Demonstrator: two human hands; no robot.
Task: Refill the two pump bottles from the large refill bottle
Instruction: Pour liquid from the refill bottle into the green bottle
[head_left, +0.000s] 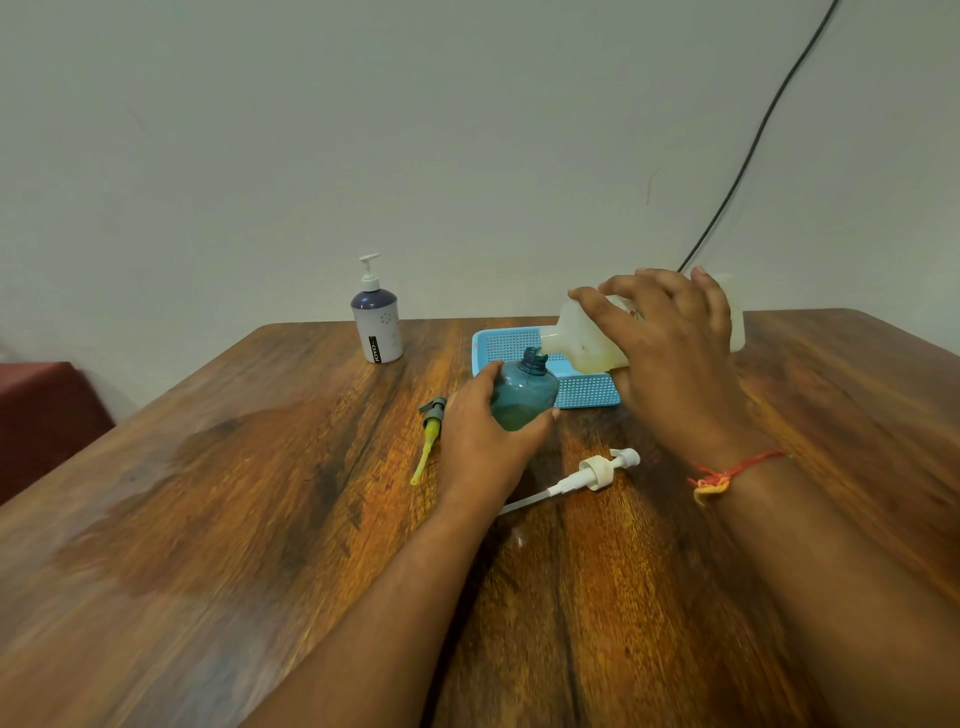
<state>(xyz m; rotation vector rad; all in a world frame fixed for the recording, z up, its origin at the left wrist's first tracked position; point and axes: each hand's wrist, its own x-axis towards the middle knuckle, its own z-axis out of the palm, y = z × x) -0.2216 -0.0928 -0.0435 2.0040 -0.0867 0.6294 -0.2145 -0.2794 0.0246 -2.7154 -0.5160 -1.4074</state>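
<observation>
Left hand (483, 431) wraps the open teal pump bottle (522, 392), in front of the blue tray (587, 389) near the far edge of the table (208, 493). Right hand (670, 343) grips the tipped refill bottle (582, 343), spout at the neck: centre it, tilt slowly, I'd say. Streaky wooden top, pale wall (467, 130), black cable (753, 150).

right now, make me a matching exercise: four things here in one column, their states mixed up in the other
1 teal bottle
2 refill bottle
3 white pump
4 purple-white bottle

a lies loose on the table
b tipped, gripped by the right hand
c stands upright, pump on
d neck open, held by the left hand

Pairs: 1-d, 2-b, 3-a, 4-c
</observation>
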